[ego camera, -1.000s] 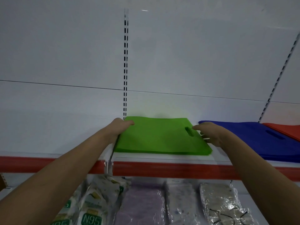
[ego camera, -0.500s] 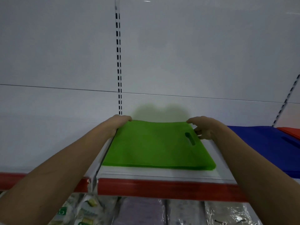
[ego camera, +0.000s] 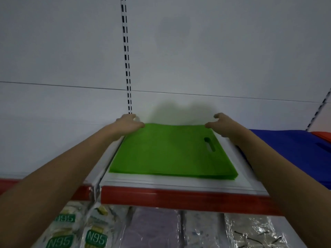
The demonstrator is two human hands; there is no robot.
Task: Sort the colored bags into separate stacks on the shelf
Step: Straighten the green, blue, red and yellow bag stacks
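Note:
A flat stack of green bags (ego camera: 170, 151) with a cut-out handle lies on the white shelf (ego camera: 179, 183), close to the back wall. My left hand (ego camera: 129, 124) is at the stack's far left corner, its thumb touching the green edge and its fingers loosely spread. My right hand (ego camera: 222, 123) is at the far right corner, thumb tip on the edge and fingers raised and relaxed. To the right lies a stack of blue bags (ego camera: 286, 151), and beyond it a red bag (ego camera: 322, 136) shows at the frame's edge.
The shelf has a red front strip (ego camera: 179, 197). A slotted upright (ego camera: 127, 68) runs up the white back wall behind my left hand. Below the shelf lie wrapped packs, some marked N95 (ego camera: 96, 238), and clear-wrapped packets (ego camera: 250, 233).
Both hands have slid from the stack's sides to its far corners and their fingers have loosened. The green stack now lies deeper on the shelf, and my view has come closer.

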